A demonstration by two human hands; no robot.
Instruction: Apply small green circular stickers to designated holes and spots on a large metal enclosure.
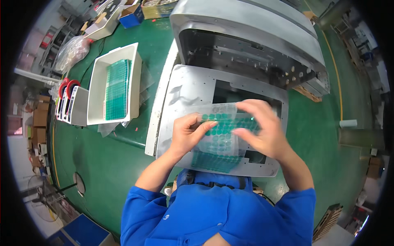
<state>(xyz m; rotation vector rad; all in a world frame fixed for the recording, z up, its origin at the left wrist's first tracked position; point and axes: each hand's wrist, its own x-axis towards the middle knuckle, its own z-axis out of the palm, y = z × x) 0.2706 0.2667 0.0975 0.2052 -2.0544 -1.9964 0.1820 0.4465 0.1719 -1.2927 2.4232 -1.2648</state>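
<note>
My left hand (186, 133) pinches the left edge of a clear sheet of round green stickers (221, 141) between thumb and fingers. The sheet is curled, its upper edge folded over. At its right side is my right hand (264, 129), slightly blurred, with thumb and fingers spread apart. I see nothing held in those fingers. Below the sheet, more green round stickers (215, 162) lie over the near part of a grey metal panel (186, 84); whether they belong to the same sheet I cannot tell. The panel has dark rectangular cutouts and small holes.
A white bin (93, 86) of green sticker sheets (117, 90) stands to the left, beside white holders with red rings (73, 96). Large grey metal housings (250, 28) stand beyond the panel. Boxes (131, 16) sit at the far left on the green surface.
</note>
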